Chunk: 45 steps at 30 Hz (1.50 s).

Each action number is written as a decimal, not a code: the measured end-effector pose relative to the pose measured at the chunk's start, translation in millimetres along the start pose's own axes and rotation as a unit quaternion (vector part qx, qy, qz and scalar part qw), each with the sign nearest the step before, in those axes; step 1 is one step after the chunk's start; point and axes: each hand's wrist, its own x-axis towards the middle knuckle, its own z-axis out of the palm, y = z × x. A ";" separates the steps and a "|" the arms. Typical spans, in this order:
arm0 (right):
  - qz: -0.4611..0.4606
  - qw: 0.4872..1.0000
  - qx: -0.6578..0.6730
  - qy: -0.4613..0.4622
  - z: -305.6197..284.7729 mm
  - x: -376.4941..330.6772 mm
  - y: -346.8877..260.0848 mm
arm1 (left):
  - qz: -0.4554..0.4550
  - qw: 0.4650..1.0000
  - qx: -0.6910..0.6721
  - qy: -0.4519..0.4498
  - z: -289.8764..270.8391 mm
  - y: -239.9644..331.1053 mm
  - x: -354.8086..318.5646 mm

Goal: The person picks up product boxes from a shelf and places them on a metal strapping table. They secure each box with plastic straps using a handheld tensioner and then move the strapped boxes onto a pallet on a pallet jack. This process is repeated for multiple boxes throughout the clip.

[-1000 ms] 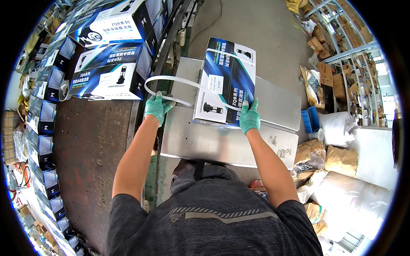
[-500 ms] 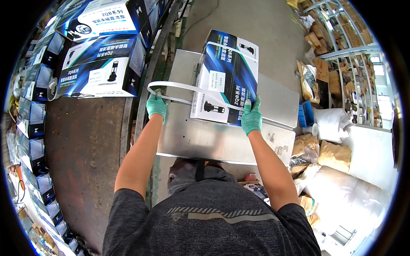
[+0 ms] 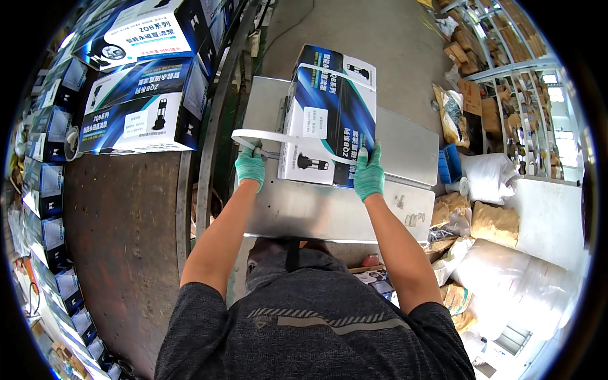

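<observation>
Green-gloved left hand (image 3: 250, 166) is clenched around a white strap (image 3: 266, 137), which loops out to its left and runs rightward across the blue and white box (image 3: 332, 114). Right hand (image 3: 368, 172), also gloved, presses open against the box's near right corner, fingers spread upward, not closed on anything. Box lies on the steel table (image 3: 304, 212), between and just beyond both hands. Strap's far run behind the box is hidden. Similar printed boxes (image 3: 142, 107) stack left of the left hand.
</observation>
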 end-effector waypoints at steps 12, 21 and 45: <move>0.015 1.000 0.000 -0.001 0.9 4.4 9.0 | 0.133 0.896 0.420 -0.053 10.4 38.7 -23.5; 0.032 0.999 0.019 -0.008 -0.3 0.3 6.8 | 0.035 0.969 0.129 -0.206 12.9 63.2 -43.5; -0.284 0.956 -0.043 -0.062 -44.4 170.2 -63.0 | 0.222 0.850 0.478 0.023 91.2 130.2 -103.5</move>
